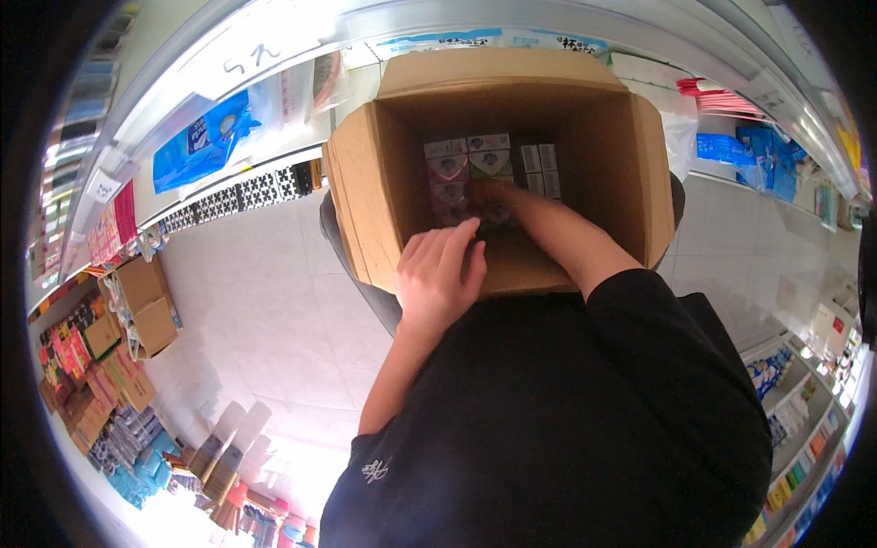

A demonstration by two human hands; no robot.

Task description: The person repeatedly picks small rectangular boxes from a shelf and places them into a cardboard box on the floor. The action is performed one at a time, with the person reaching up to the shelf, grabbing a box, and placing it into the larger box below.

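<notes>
Before me stands a deep, open cardboard carton [512, 72] with its flaps spread outward. Small printed boxes [450, 166] lie in rows on its bottom at the left and middle. A separate cluster of small pale boxes [540, 168] is to their right. My right hand [488, 197] reaches down among the printed boxes; shadow hides its fingers, so whether it grips one is unclear. Over the carton's near left edge hovers my left hand [438, 268], its fingers loosely bent, the thumb apart, and nothing held.
Beyond the carton run white shelves with blue plastic packs [205, 140] at left and more blue packs [767, 161] at right. A dark seat-like support [332, 222] shows under the carton. Another cardboard box [145, 305] sits on the left floor; stocked shelving [795, 425] stands at right.
</notes>
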